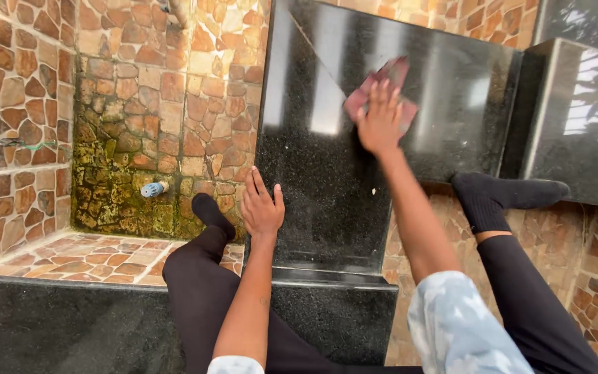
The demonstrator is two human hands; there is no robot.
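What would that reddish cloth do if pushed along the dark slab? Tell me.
The reddish cloth is probably floppy: it lies creased under the right hand. Likely light, being thin. It should slide easily, since the polished dark slab looks glossy.

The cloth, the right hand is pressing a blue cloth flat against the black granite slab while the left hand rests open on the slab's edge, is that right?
Not quite: the cloth is pinkish-red, not blue, as the head view shows. The rest stands: the right hand presses it flat against the black granite slab, and the left hand rests open on the slab's edge.
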